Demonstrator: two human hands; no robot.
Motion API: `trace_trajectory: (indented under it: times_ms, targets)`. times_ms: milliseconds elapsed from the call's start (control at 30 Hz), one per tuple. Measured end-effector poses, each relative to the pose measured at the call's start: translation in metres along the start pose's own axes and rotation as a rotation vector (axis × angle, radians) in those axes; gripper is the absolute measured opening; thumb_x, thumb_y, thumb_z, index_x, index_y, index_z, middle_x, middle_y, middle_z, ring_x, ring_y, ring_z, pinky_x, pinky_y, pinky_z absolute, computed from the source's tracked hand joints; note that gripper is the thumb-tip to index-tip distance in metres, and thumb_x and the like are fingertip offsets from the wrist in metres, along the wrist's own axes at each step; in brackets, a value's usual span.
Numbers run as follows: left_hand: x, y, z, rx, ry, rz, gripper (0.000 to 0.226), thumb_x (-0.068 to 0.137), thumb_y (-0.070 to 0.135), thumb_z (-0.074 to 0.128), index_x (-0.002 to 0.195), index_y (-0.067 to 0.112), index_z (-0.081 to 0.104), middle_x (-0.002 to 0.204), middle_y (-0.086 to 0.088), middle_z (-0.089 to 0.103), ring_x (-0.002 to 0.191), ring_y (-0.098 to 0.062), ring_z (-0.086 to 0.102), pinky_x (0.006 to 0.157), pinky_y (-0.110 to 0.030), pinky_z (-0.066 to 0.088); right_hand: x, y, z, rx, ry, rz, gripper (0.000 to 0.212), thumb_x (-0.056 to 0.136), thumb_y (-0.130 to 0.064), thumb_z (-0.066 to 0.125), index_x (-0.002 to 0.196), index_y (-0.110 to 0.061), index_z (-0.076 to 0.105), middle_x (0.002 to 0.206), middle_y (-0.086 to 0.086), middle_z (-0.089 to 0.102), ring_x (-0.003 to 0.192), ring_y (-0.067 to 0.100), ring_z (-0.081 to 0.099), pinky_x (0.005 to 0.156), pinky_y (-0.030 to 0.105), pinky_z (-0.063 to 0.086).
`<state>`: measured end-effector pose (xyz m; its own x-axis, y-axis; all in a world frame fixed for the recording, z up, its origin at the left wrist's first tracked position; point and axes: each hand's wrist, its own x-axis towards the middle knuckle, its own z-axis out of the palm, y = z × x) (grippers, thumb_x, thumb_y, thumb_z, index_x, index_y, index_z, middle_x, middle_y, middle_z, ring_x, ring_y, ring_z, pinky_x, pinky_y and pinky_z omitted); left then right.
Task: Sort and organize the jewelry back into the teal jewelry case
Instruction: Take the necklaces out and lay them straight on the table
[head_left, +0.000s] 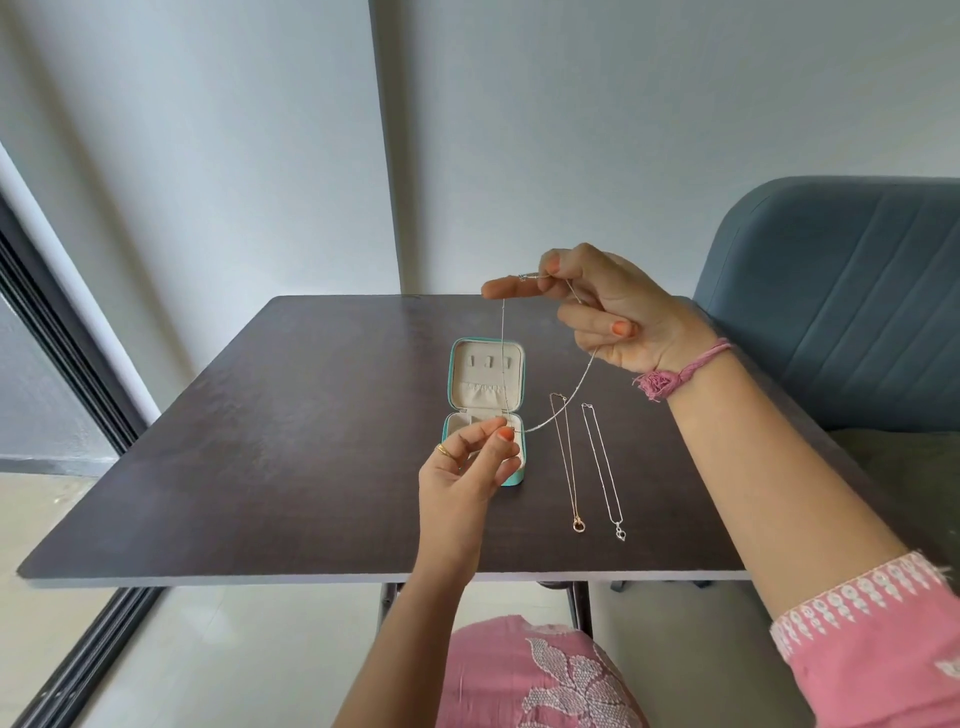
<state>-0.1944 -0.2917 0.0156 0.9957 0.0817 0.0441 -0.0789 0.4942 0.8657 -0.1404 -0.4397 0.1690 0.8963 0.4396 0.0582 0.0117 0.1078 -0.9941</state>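
1. The teal jewelry case (511, 480) sits open near the middle of the dark wood-grain table (260, 441). Its lid stands up at the far side, showing a cream lining with three little tabs and a gathered pocket. The near half has small compartments, partly hidden behind the left hand.
2. The right hand (602, 306) is raised above the far edge of the table. Thumb and index finger pinch one end of a thin silver chain (584, 375), and the other fingers are curled in loosely. Orange nail polish here, plus a pink thread band (680, 371) around the wrist.
3. The left hand (470, 465) is low, right over the near half of the case. It pinches the other end of that same chain between thumb and fingertips. There's a gold ring (442, 450) on one finger.
4. So the chain hangs between both hands, one strand dropping straight down in front of the lid, the other sweeping in a curve to the right.
5. Two more necklaces lie flat on the table just right of the case, side by side and apart: a gold necklace (565, 462) with a ring pendant at the near end, and a silver necklace (602, 467) with a small pendant I can't make out.
6. A blue upholstered chair (841, 291) stands at far right.
7. No brands or writing readable anywhere on the case or the jewelry.
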Motion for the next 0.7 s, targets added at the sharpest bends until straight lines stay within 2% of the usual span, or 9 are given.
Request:
trace_trajectory:
  times_ms: [100,200,267,400,467,533,567,633,700]
  targets:
    - [0.000,0.001,0.001,-0.004,-0.016,-0.018,0.011,0.086,0.006,0.065,0.092,0.011,0.073,0.091,-0.007,0.073,0.089,-0.019,0.066,0.077,-0.026,0.058,0.000,-0.001,0.002,0.049,0.005,-0.022,0.025,0.094,-0.017,0.039,0.071,-0.013,0.046,0.086,-0.004,0.065,0.022,0.004,0.023,0.026,0.008,0.015]
    - [-0.001,0.002,0.003,-0.051,-0.054,-0.055,0.011,0.084,0.006,0.066,0.086,0.013,0.075,0.090,-0.009,0.070,0.087,-0.022,0.062,0.076,-0.024,0.056,0.000,-0.003,0.005,0.113,-0.020,-0.031,0.034,0.097,-0.014,0.034,0.066,-0.015,0.049,0.094,-0.002,0.067,0.022,0.004,0.024,0.025,0.008,0.015]
    - [-0.002,0.001,0.006,-0.077,-0.063,-0.078,0.012,0.084,0.005,0.066,0.085,0.013,0.075,0.085,-0.007,0.069,0.082,-0.019,0.062,0.073,-0.022,0.056,-0.001,-0.004,0.008,0.138,-0.048,-0.039,0.032,0.097,-0.013,0.031,0.068,-0.014,0.045,0.091,-0.003,0.070,0.022,0.004,0.024,0.025,0.008,0.014]
    - [-0.005,-0.001,0.009,-0.119,-0.080,-0.114,0.011,0.086,0.003,0.063,0.094,0.007,0.071,0.081,-0.002,0.068,0.073,-0.010,0.064,0.071,-0.020,0.057,-0.002,-0.005,0.011,0.153,-0.044,-0.073,0.031,0.098,-0.011,0.026,0.071,-0.014,0.040,0.075,-0.008,0.067,0.026,0.003,0.028,0.026,0.007,0.016]
    - [-0.007,-0.002,0.011,-0.146,-0.091,-0.129,0.012,0.087,0.002,0.062,0.098,0.005,0.068,0.081,-0.002,0.067,0.072,-0.009,0.065,0.069,-0.020,0.056,-0.001,-0.004,0.010,0.191,-0.036,-0.102,0.029,0.096,-0.011,0.032,0.069,-0.014,0.042,0.070,-0.009,0.062,0.030,0.002,0.032,0.028,0.008,0.022]
    - [-0.010,-0.004,0.013,-0.164,-0.101,-0.148,0.011,0.088,0.001,0.061,0.096,0.006,0.067,0.080,-0.003,0.067,0.071,-0.009,0.066,0.068,-0.019,0.056,0.001,-0.002,0.007,0.225,-0.033,-0.126,0.028,0.092,-0.012,0.034,0.066,-0.016,0.045,0.080,-0.007,0.067,0.037,0.002,0.036,0.033,0.011,0.029]
    - [-0.011,-0.006,0.014,-0.169,-0.107,-0.155,0.011,0.088,0.001,0.061,0.095,0.007,0.067,0.080,-0.003,0.067,0.070,-0.009,0.066,0.067,-0.019,0.056,0.002,-0.001,0.005,0.238,-0.035,-0.133,0.031,0.092,-0.011,0.033,0.064,-0.017,0.046,0.093,-0.002,0.071,0.040,0.003,0.038,0.036,0.013,0.033]
    - [-0.015,-0.009,0.016,-0.174,-0.117,-0.163,0.011,0.088,-0.001,0.060,0.092,0.007,0.067,0.079,-0.003,0.066,0.071,-0.009,0.066,0.067,-0.019,0.055,0.004,0.000,0.001,0.258,-0.032,-0.145,0.036,0.090,-0.011,0.033,0.060,-0.019,0.050,0.118,0.010,0.067,0.049,0.007,0.046,0.045,0.017,0.041]
    - [-0.018,-0.012,0.018,-0.169,-0.119,-0.165,0.010,0.087,-0.001,0.060,0.091,0.006,0.067,0.079,-0.004,0.066,0.072,-0.010,0.066,0.067,-0.019,0.055,0.004,0.000,-0.004,0.256,0.009,-0.164,0.031,0.089,-0.012,0.036,0.061,-0.018,0.050,0.120,0.015,0.066,0.056,0.009,0.052,0.049,0.018,0.043]
